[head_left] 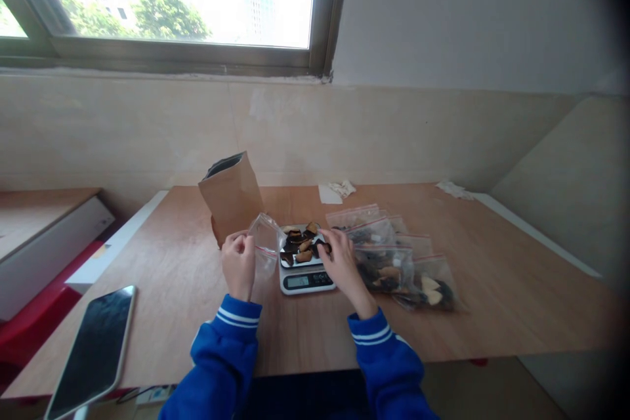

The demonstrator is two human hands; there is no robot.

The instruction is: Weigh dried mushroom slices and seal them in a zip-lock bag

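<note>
A kitchen scale [308, 281] with a small display stands on the table, several dark-and-tan dried slices [304, 256], like dried mushroom, heaped on its pan. To its left my left hand [239, 262] is closed on the edge of a clear zip bag [266, 239], whose mouth gapes toward the scale. My right hand [340, 259] reaches over the pan's right side, thumb and forefinger around a dark slice. Right beside that hand lie several filled zip bags [388, 269] with red seal strips, overlapping one another. Behind my left hand, a brown paper bag [233, 193] stands upright with its top open.
A phone [96, 348] lies at the table's left front edge, partly overhanging. Crumpled tissue [343, 188] and a white paper [329, 194] rest at the back by the wall. Another white scrap [455, 190] lies at the back right. A red stool [37, 321] is left of the table.
</note>
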